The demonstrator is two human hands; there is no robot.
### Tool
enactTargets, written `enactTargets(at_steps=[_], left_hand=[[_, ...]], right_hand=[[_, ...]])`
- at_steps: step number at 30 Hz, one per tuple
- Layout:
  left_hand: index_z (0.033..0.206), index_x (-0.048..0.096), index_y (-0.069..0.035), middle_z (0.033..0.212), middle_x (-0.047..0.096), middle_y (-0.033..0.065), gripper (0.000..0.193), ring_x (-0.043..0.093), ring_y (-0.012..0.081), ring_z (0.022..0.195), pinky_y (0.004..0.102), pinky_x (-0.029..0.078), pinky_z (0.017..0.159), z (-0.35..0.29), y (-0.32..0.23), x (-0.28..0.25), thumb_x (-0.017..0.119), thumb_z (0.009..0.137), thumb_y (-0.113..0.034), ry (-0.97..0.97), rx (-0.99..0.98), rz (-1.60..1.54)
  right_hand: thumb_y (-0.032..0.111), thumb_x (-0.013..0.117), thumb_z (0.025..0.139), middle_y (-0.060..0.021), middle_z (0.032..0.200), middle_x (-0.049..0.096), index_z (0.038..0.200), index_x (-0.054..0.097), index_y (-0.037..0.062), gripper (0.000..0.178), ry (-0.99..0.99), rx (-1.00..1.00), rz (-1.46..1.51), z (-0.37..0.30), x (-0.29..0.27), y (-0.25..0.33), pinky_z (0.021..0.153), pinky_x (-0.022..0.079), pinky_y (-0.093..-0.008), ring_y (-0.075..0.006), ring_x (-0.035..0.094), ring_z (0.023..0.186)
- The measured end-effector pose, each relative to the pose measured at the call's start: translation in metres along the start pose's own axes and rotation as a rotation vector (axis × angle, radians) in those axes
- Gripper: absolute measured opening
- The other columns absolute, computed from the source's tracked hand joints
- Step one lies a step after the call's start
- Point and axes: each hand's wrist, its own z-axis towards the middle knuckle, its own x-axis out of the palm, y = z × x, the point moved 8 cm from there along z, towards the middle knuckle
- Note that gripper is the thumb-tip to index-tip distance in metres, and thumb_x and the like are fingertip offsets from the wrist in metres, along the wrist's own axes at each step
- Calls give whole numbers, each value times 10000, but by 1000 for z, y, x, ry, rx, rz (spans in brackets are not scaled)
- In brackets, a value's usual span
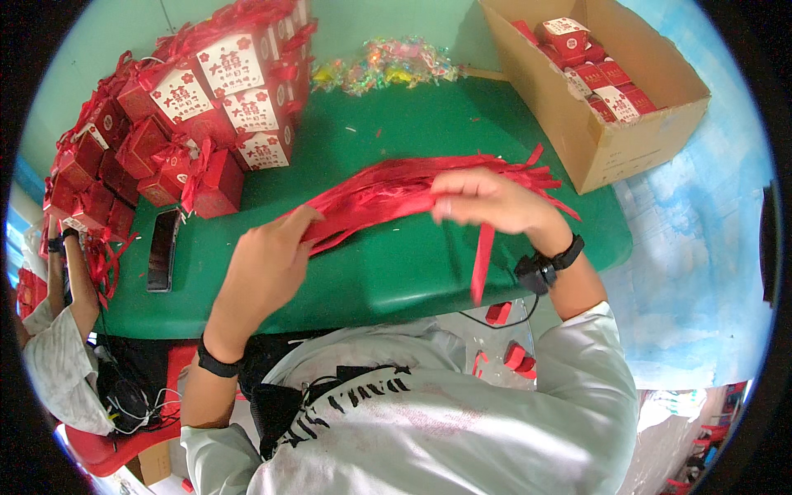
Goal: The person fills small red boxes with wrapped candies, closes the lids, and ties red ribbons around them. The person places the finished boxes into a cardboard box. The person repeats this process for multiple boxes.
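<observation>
a long bundle of flat red ribbon strips (375, 188) is held over a table with a smooth green cover (388, 285), stretched crosswise between the two bare hands. its left end is clamped by the curled fingers and thumb of the left hand (266, 268). the right hand (483, 198) is laid over the bundle toward its frayed right end, fingers bent; because of blur, it cannot be told whether the strips are gripped or only stroked.

as far as can be judged, the gathering has been largely done: most strips are lined up in one direction. the evening-out seems unfinished, since the tips at the right are fanned at uneven lengths and one loose red strip (483, 266) is left hanging below the right hand.

at the back left, a tall stack of red cardboard gift boxes with white patterned faces (183, 97) has been built up, with red ribbon seen on many of them. more red-and-white boxes (606, 76) are held in an open brown carton (643, 157). how many boxes are left without ribbon cannot be told.
</observation>
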Motion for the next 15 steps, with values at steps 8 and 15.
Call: enactTargets(at_steps=[8,15], left_hand=[[1320,620,-66,1165,679,124,511,671,320,1093,474,546,925,1,20,28,794,863,-215,-22,63,337],[1236,682,-100,1183,659,89,415,654,303,1099,451,527,949,1,-11,-1,804,852,-200,-187,176,128]], right_hand=[[328,601,1026,-225,1085,724,1091,696,82,272,-966,322,-1134,-121,-148,-67,889,560,-551,-458,691,1043],[200,662,1022,-141,989,709,1122,665,48,181,-966,501,-1442,-216,-151,-122,856,554,-483,-363,694,970]])
